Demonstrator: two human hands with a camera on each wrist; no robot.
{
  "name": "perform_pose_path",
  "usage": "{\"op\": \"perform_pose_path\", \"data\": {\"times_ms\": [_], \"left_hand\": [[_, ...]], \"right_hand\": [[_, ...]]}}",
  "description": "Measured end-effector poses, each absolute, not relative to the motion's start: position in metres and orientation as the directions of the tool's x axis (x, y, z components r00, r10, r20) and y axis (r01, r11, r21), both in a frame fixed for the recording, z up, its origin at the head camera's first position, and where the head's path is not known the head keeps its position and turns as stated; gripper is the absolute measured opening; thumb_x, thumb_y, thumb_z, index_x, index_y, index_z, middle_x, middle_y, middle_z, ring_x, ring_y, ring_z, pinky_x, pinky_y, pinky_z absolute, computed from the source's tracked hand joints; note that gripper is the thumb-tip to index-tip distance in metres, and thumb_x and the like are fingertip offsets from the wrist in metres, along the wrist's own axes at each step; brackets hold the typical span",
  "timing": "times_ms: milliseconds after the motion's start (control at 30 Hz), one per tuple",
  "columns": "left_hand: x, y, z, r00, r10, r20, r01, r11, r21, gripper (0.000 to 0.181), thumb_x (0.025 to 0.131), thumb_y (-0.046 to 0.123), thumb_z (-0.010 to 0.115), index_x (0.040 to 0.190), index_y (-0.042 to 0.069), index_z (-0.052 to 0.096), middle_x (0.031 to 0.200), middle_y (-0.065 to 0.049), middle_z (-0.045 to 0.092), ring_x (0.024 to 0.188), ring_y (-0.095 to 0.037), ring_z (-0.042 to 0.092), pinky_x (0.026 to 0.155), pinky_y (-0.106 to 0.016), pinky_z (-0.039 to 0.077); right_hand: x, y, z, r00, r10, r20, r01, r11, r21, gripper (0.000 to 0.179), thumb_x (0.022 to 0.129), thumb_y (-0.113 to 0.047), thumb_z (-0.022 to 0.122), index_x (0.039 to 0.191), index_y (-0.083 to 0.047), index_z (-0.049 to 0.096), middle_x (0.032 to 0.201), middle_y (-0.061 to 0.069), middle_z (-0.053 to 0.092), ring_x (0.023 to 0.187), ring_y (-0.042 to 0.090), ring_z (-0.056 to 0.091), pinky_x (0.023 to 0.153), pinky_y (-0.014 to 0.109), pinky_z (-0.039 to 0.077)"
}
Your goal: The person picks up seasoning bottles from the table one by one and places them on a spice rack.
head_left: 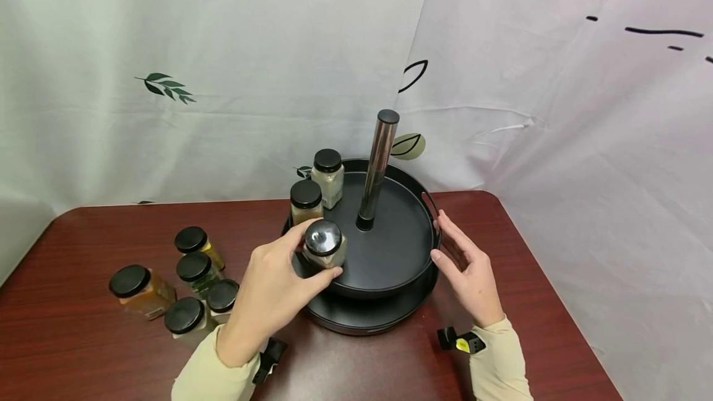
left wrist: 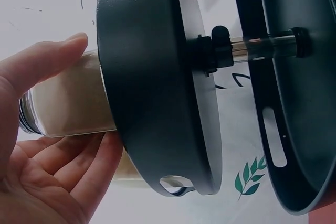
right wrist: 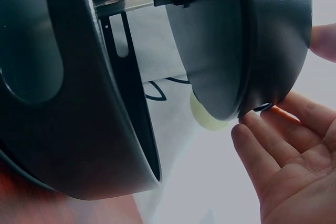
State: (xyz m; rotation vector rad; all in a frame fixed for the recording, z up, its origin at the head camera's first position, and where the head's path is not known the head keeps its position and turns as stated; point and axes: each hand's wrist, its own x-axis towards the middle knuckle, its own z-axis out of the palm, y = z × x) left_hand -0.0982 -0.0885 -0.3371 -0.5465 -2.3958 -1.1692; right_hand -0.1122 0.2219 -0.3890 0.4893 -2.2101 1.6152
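Note:
My left hand [head_left: 281, 277] grips a glass jar [head_left: 325, 254] with a shiny black lid, thumb on one side and fingers on the other. The jar stands upright at the left front of the upper tray [head_left: 390, 246] of a black two-tier rack. Pale contents fill the jar [left wrist: 76, 98] in the left wrist view, its base right at the tray's rim. Over on the right, my right hand [head_left: 468, 274] has its fingers fairly straight, fingertips at the tray's side by the handle slot [right wrist: 261, 107]. Two more black-lidded jars, a front one [head_left: 306, 201] and a rear one [head_left: 328, 178], stand along the tray's left edge.
Several black-lidded jars, among them an orange-brown one [head_left: 150, 296], stand on the reddish-brown table [head_left: 67, 339] at left. A metallic post [head_left: 379, 169] rises from the upper tray. The lower tray [head_left: 367, 317] sits beneath. A white patterned curtain [head_left: 250, 79] hangs close behind.

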Motion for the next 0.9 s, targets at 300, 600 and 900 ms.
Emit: {"op": "perform_pose_path", "data": {"times_ms": [300, 600, 900], "left_hand": [[-0.1002, -0.0869, -0.3422, -0.826, 0.175, 0.536, 0.529, 0.57, 0.628, 0.066, 0.066, 0.017, 0.096, 0.126, 0.013, 0.067, 0.108, 0.006, 0.073, 0.094, -0.009, 0.07, 0.079, -0.034, 0.058], [-0.1012, -0.0862, -0.3437, -0.819, 0.183, 0.544, 0.536, 0.582, 0.612, 0.065, 0.067, 0.019, 0.096, 0.125, 0.014, 0.067, 0.106, 0.007, 0.073, 0.091, -0.008, 0.07, 0.076, -0.034, 0.058], [-0.1018, -0.0861, -0.3444, -0.818, 0.188, 0.544, 0.536, 0.594, 0.601, 0.061, 0.067, 0.021, 0.095, 0.121, 0.016, 0.068, 0.097, 0.009, 0.073, 0.082, -0.006, 0.069, 0.07, -0.032, 0.057]], "right_hand": [[-0.1123, 0.2218, -0.3896, -0.874, -0.062, 0.481, -0.477, 0.287, -0.83, 0.056, 0.093, 0.009, 0.064, 0.146, -0.001, 0.051, 0.153, 0.012, 0.046, 0.136, 0.018, 0.05, 0.107, 0.023, 0.042], [-0.1122, 0.2217, -0.3887, -0.878, -0.06, 0.476, -0.472, 0.282, -0.835, 0.056, 0.093, 0.009, 0.064, 0.146, -0.003, 0.051, 0.153, 0.014, 0.045, 0.136, 0.017, 0.049, 0.107, 0.023, 0.042], [-0.1118, 0.2214, -0.3881, -0.876, -0.058, 0.479, -0.475, 0.278, -0.835, 0.056, 0.093, 0.01, 0.064, 0.146, -0.003, 0.052, 0.153, 0.016, 0.045, 0.136, 0.016, 0.05, 0.107, 0.023, 0.042]]}}
